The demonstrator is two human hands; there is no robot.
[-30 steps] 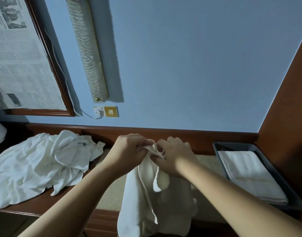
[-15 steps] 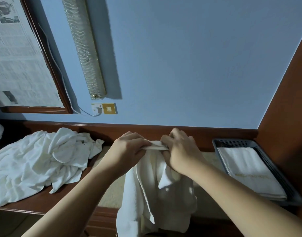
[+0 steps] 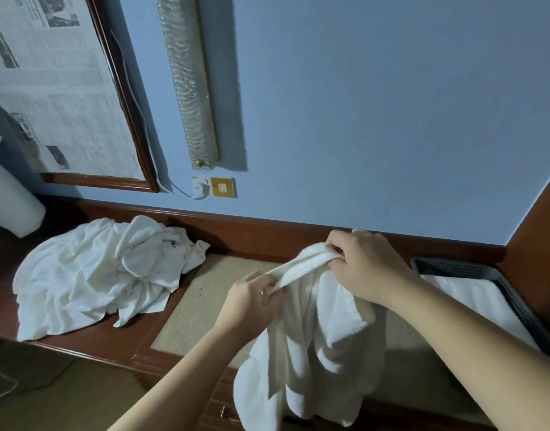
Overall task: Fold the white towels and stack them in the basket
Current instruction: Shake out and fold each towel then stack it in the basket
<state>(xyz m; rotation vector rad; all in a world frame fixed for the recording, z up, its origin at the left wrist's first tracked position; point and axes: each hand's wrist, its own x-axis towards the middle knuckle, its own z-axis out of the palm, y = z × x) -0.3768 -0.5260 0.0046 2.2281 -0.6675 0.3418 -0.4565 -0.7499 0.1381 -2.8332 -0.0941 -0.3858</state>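
Note:
A white towel [image 3: 311, 346] hangs bunched in front of the wooden desk [image 3: 90, 340], held up by its top edge. My left hand [image 3: 252, 298] pinches that edge at the lower left, and my right hand [image 3: 365, 264] grips it higher at the right, with a short stretch of hem taut between them. A heap of crumpled white towels [image 3: 96, 275] lies on the desk at the left. At the right stands a dark perforated basket [image 3: 454, 269] with a folded white towel [image 3: 476, 303] flat inside it.
A beige inlaid panel [image 3: 202, 303] covers the desk top between the heap and the basket. Behind are a blue wall, a framed newspaper print [image 3: 56, 88], a long wall lamp [image 3: 189, 79] and a socket with a plugged cable [image 3: 213, 187]. A wooden side panel [image 3: 541, 231] closes the right.
My hands have drawn apart along the towel's top edge: the right one rose up and right, the left one dropped lower. The view has shifted so the desk sits further right.

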